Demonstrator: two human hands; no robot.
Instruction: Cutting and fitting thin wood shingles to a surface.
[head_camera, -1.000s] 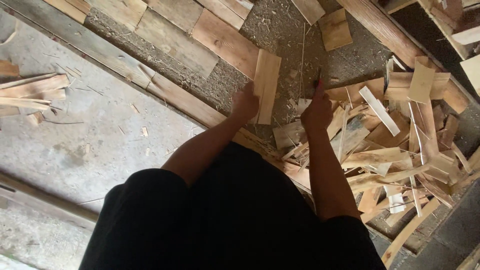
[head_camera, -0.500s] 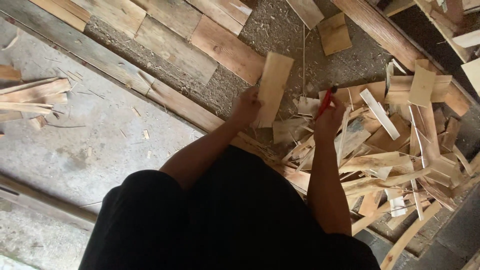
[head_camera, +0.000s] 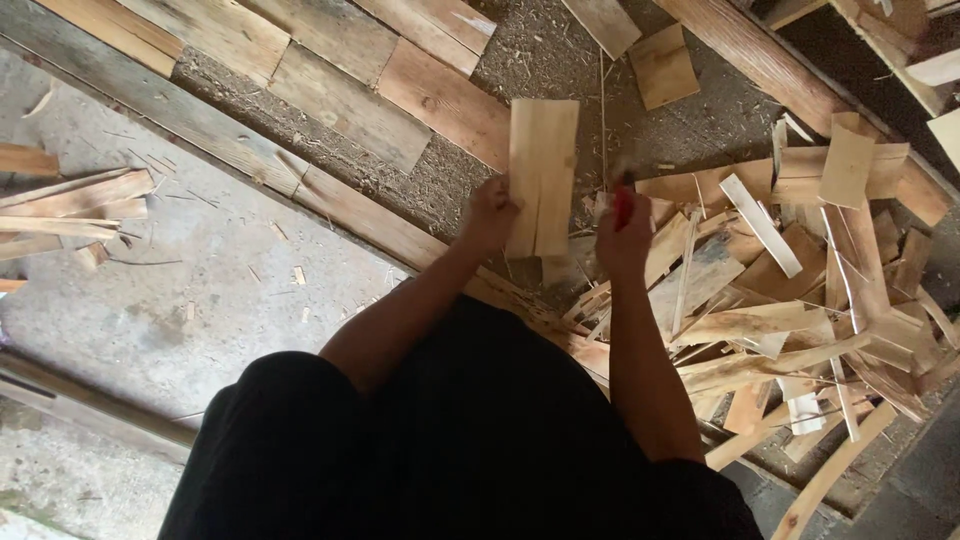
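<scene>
Left hand (head_camera: 490, 212): fingers gripping a pale wood board (head_camera: 542, 175), holding it upright | Right hand (head_camera: 624, 235): fingers closing around a red tool (head_camera: 623, 205), just right of board | Right: scrap wood pile (head_camera: 800, 290) lying on floor

The right hand (head_camera: 622, 240) covers most of a red tool (head_camera: 623, 205), so its kind cannot be told. The left hand (head_camera: 490, 215) hides the lower left edge of the board (head_camera: 542, 175). The scrap pile (head_camera: 800, 290) is cut off at the right edge.
</scene>
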